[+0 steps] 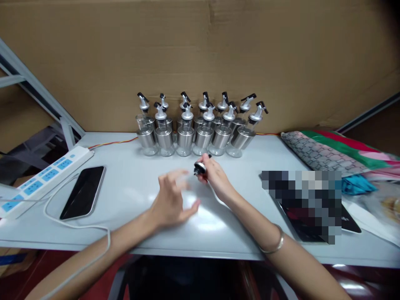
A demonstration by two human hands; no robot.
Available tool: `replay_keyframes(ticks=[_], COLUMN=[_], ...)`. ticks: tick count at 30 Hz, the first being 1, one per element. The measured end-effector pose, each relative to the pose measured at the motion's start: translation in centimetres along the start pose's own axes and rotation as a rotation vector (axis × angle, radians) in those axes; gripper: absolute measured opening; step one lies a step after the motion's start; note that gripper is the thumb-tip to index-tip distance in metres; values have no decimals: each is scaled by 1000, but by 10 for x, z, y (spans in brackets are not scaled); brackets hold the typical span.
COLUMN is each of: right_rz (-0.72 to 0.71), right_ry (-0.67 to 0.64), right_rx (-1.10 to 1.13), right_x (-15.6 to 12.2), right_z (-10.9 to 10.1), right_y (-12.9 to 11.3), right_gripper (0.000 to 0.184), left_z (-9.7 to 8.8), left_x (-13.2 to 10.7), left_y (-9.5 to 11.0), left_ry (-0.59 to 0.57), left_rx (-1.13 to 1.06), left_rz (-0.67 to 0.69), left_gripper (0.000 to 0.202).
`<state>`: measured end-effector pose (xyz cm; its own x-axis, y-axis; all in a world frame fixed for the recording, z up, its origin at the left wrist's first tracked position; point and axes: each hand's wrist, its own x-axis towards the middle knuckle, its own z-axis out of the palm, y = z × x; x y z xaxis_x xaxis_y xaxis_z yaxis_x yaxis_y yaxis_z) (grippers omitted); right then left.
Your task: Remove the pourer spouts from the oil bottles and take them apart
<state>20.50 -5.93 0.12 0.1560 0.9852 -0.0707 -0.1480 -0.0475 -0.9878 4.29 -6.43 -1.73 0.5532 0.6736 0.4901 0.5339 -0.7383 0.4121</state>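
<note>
My right hand (pixel 216 175) is closed around a bottle pourer (pixel 200 168), its black stopper end pointing toward my left hand. Just left of it, my left hand (pixel 172 198) hovers above the table with fingers spread and blurred, holding nothing. Beyond both hands stand two rows of glass bottles with brushed-metal sleeves. The front left bottle (pixel 146 139) has a bare glass neck. Its neighbours, such as the front bottle (pixel 185 139), carry silver pourers with black levers. Those behind are partly hidden.
On the left lie a white power strip (pixel 46 177), a phone (pixel 83 191) and a white cable (pixel 78 226) that crosses my left forearm. At right are a dark flat item (pixel 300 225), partly pixelated, and a patterned bag (pixel 325 152). Cardboard (pixel 193 54) backs the table.
</note>
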Motion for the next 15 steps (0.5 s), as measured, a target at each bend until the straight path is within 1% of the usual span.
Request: replay_keyframes(ticks=[3,5,6,7,9,11,12,14,15], right_rz=[-193,-315,-360,-391,-414,-384,-356,-299,-283], right_ry=[-55,-62,-50,-30,7,22,27,27,21], right_rx=[-284,-538,-660,-766,-908,-985,-1010,-1033,-1035], right_x=[3,2,1,0,-4,-7,-9,-10,-11], right_z=[9,11,11,11,9,8,7,5,4], right_y=[2,1,1,1,2,3,4,5,5], right_gripper=[59,62,63,64,64,64,63,62,61], left_z=[5,9,11,12,15,15,15,13,11], left_x=[21,28,29,28,24,20,18,15,15], left_y=[-14,-21,-23,-24,-24,-21,-20,-16,-14], left_ry=[-24,-131,-169,-186,-151,-98,-90,-125,-146], left_rx=[-16,-65,-99,-134,-193,-226,-239,-267,-279], left_rz=[-85,-91,-84,-73,-55,-20,-3,6,-15], left_gripper=[38,22,15,12,22,30,32,30,26])
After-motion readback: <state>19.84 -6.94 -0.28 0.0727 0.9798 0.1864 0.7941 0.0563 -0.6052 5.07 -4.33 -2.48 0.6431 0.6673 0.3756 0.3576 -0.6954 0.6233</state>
